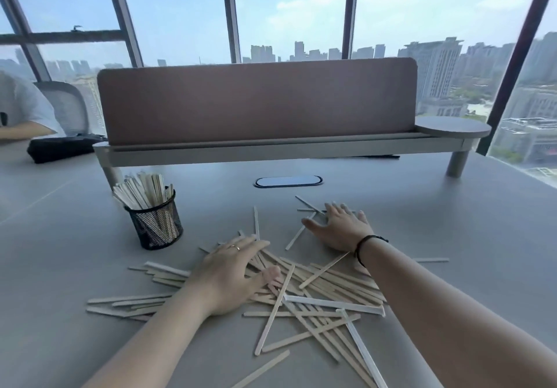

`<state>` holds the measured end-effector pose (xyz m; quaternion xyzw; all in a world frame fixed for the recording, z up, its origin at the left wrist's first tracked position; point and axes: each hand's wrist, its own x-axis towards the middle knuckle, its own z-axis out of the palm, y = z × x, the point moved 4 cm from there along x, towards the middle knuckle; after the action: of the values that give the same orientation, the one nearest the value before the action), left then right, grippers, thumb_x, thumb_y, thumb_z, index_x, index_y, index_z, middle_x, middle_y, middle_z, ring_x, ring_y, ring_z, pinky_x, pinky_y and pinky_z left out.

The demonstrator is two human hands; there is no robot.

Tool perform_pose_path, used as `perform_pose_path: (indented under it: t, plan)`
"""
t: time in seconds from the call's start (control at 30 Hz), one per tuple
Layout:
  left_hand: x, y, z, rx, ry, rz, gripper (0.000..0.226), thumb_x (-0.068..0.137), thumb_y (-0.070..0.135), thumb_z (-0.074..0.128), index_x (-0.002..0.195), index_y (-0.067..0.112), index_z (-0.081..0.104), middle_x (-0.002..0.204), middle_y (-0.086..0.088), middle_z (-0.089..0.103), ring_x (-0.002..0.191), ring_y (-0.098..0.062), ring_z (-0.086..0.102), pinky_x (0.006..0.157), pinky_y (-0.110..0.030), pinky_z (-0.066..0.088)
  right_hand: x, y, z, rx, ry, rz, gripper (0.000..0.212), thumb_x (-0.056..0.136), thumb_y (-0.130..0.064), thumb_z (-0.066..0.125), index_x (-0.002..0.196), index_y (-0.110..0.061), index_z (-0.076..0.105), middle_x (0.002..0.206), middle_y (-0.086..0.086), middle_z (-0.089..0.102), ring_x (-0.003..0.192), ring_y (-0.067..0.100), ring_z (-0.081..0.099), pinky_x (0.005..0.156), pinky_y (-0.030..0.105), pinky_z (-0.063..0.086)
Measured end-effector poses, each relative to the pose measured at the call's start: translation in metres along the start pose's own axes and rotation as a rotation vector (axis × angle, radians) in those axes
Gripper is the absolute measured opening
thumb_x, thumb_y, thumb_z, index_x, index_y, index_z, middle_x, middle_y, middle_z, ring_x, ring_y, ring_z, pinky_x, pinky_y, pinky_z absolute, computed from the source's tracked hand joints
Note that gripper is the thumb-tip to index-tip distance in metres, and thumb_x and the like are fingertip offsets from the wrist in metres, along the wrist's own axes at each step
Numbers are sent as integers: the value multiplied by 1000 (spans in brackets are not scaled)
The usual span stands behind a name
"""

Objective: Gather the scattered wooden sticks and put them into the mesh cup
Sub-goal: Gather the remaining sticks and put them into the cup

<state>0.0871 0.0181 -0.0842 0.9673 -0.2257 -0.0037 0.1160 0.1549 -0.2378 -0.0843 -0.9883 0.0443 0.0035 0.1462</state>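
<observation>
loose wooden sticks (319,294) sprawl nearest on the surface (452,206); left hand (232,273) and right hand (340,228) press flat, fingers straight, gripping nothing; best rake them together, then lift to the mesh cup (156,224), far left.

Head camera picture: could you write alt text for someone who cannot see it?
A person's left hand and right hand lie flat, fingers spread, on pale flat wooden sticks scattered over a grey table. A black wire mesh cup, already holding sticks, stands to the left, before a brown desk divider and city windows.
</observation>
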Motion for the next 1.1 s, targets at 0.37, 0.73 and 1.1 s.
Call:
perform_pose_path:
  t: [0.37,0.73,1.1]
  plan:
    - [15,14,-9,59,351,110,64,92,74,28,123,30,63,122,9,63,115,-16,54,95,-34,41,-51,-70,13,81,-164,-421,42,104,-46,30,141,-43,48,157,-19,36,147,4,25,121,51,-4]
    - [16,5,-7,107,369,15,67,87,76,30,116,29,68,108,7,68,103,-21,62,85,-36,46,-116,-23,-18,112,-139,-369,106,63,-96,41,154,-42,24,158,-14,31,145,14,27,119,41,25]
    - [-12,-34,-33,-35,366,71,77,79,87,30,121,35,67,127,15,66,119,-10,60,98,-33,47,-123,18,-15,67,-246,-260,128,50,-105,25,157,-38,3,167,-8,6,153,10,-3,124,40,0]
